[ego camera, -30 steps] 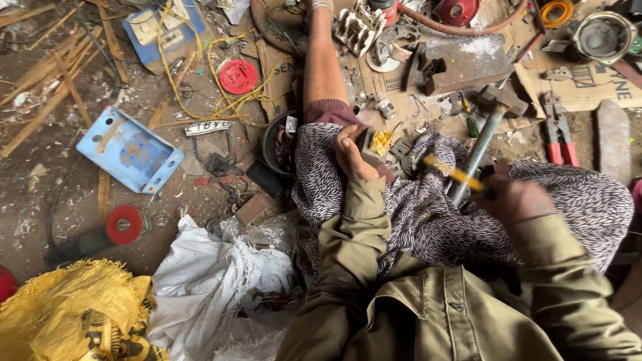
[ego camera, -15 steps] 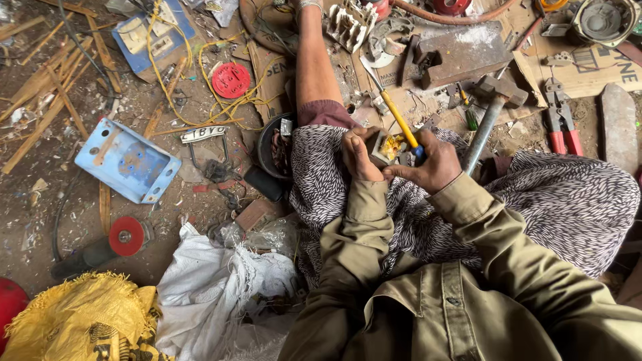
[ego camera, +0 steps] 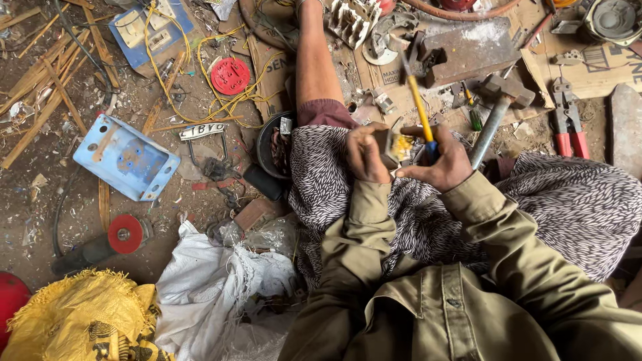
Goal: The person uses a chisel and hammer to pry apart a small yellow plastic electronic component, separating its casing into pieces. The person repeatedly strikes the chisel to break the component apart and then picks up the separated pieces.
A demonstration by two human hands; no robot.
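1. Head view: I see the left hand (ego camera: pixel 366 152) curled tight around a small grey metal part (ego camera: pixel 388 144), a blocky piece with a patch of yellow on the face turned toward the other hand. It sits over the patterned skirt (ego camera: pixel 348 194), just above the lap.
2. The right hand (ego camera: pixel 438 162) is closed around the blue grip of a screwdriver (ego camera: pixel 420 107). Its yellow shaft runs up and away from the metal part, ending in a dark tip near the steel block (ego camera: pixel 468 50).
3. The metal part lies between my two hands, touching the left fingers; the right hand is just beside it. Whether the screwdriver touches it, I cannot tell.
4. A hammer (ego camera: pixel 491 117) lies just right of the metal part, red-handled cutters (ego camera: pixel 567 120) farther right. A blue metal box (ego camera: pixel 127 157) sits well to the left.
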